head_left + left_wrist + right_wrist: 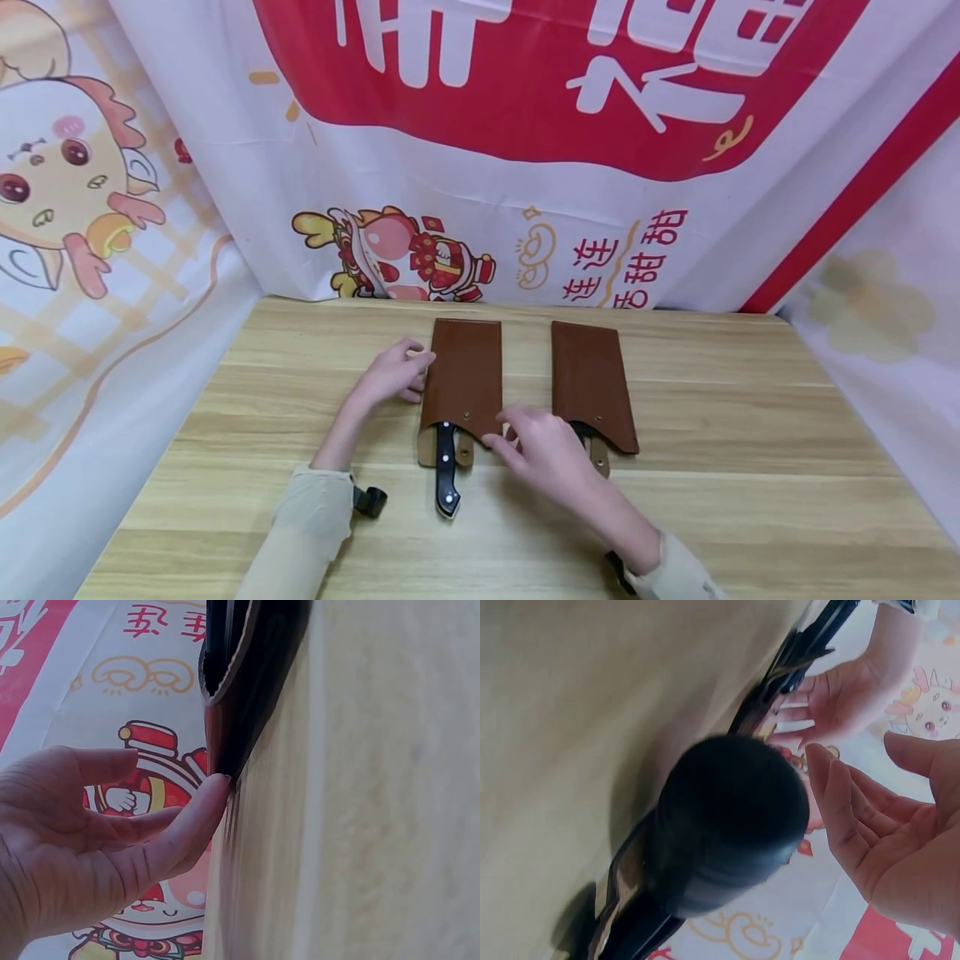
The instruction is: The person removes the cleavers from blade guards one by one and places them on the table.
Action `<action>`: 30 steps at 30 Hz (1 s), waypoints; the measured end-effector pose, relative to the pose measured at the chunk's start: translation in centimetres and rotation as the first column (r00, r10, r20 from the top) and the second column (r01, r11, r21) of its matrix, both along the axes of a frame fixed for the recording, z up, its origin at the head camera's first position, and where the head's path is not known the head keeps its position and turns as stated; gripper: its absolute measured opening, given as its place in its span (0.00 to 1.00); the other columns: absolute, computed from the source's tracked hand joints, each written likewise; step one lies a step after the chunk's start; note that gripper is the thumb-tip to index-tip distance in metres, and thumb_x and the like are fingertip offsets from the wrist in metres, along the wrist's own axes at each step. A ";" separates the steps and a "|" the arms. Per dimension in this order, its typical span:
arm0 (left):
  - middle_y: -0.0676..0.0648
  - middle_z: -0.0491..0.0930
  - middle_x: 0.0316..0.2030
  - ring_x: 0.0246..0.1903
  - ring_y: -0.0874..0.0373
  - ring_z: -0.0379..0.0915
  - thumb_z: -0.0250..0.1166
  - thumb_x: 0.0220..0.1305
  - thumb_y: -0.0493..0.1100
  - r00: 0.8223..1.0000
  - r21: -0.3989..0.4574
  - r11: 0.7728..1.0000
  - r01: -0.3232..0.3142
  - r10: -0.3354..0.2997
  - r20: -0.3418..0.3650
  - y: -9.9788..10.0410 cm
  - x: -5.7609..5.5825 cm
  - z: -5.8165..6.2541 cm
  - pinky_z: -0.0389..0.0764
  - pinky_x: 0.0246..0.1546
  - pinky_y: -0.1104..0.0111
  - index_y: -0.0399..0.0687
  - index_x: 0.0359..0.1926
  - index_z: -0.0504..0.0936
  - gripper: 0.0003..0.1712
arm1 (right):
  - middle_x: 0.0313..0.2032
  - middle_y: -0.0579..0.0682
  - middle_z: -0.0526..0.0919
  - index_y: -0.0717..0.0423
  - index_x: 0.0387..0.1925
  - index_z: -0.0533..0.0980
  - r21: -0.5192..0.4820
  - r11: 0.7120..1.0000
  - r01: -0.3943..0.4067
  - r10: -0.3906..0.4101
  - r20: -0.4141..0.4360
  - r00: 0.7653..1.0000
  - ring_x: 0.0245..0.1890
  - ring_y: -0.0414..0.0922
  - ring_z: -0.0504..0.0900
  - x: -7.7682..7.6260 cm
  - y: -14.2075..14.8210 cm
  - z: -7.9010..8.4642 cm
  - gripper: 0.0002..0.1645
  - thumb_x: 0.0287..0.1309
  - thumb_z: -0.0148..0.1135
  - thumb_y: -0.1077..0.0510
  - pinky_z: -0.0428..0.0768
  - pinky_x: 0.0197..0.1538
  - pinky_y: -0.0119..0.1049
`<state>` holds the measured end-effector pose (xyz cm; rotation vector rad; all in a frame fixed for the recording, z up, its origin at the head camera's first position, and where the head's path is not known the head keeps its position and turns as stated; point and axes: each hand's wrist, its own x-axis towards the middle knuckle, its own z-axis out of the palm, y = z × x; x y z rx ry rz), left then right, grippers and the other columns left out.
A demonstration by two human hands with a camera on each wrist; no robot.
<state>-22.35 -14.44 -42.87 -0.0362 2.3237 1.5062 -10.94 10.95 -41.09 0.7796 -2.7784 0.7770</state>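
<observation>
A brown leather sheath (463, 367) lies flat on the table, with a knife's black riveted handle (446, 471) sticking out of its near end. My left hand (392, 373) is at its left edge, fingers relaxed; in the left wrist view a fingertip (217, 787) meets the sheath's edge. Over the near right corner of that sheath hovers my right hand (543, 454), fingers loosely bent, with nothing between them. To the right lies a second brown sheath (592, 379). A black handle comes from it, mostly hidden by my right hand; its rounded end (731, 817) looms large in the right wrist view.
Both sheaths rest on a light wood-grain table (750, 417). Each has a small strap with a snap at its mouth, such as the left strap (465, 452). A printed red and white cloth (487, 208) hangs behind the table's far edge, with more cloth at both sides.
</observation>
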 end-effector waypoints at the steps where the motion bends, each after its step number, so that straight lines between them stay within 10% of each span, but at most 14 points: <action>1: 0.26 0.75 0.61 0.47 0.38 0.83 0.55 0.81 0.49 1.000 0.002 1.000 0.002 -0.002 0.005 0.1 0.0 0.0 0.89 0.38 0.59 0.33 0.73 0.61 0.31 | 0.33 0.53 0.88 0.61 0.44 0.83 0.008 1.000 -0.017 0.017 0.005 1.000 0.29 0.45 0.87 0.1 -0.1 -0.1 0.15 0.66 0.71 0.53 0.84 0.30 0.36; 15: 0.27 0.79 0.47 0.38 0.43 0.82 0.58 0.79 0.45 0.998 0.017 0.998 0.055 -0.056 0.038 0.2 0.2 -0.2 0.89 0.33 0.59 0.31 0.73 0.58 0.33 | 0.28 0.42 0.82 0.60 0.50 0.83 0.132 0.968 -0.214 0.180 0.230 0.956 0.25 0.32 0.75 1.0 -1.1 -0.9 0.21 0.66 0.70 0.47 0.77 0.29 0.28; 23: 0.38 0.76 0.33 0.24 0.55 0.76 0.61 0.76 0.40 0.990 0.072 0.991 0.110 -0.116 0.085 0.5 0.2 -0.5 0.88 0.28 0.63 0.28 0.72 0.56 0.35 | 0.22 0.38 0.71 0.54 0.36 0.79 0.165 0.963 -0.215 0.161 0.287 0.944 0.21 0.35 0.68 1.3 -1.1 -0.6 0.20 0.65 0.71 0.42 0.69 0.23 0.29; 30: 0.39 0.79 0.32 0.24 0.56 0.78 0.60 0.75 0.35 0.986 0.191 0.975 0.118 -0.137 0.093 1.0 0.3 -0.8 0.87 0.27 0.66 0.32 0.55 0.62 0.18 | 0.21 0.40 0.73 0.61 0.53 0.76 0.193 0.960 -0.203 0.090 0.475 0.876 0.19 0.35 0.72 1.9 -1.3 -0.4 0.39 0.61 0.69 0.32 0.72 0.20 0.32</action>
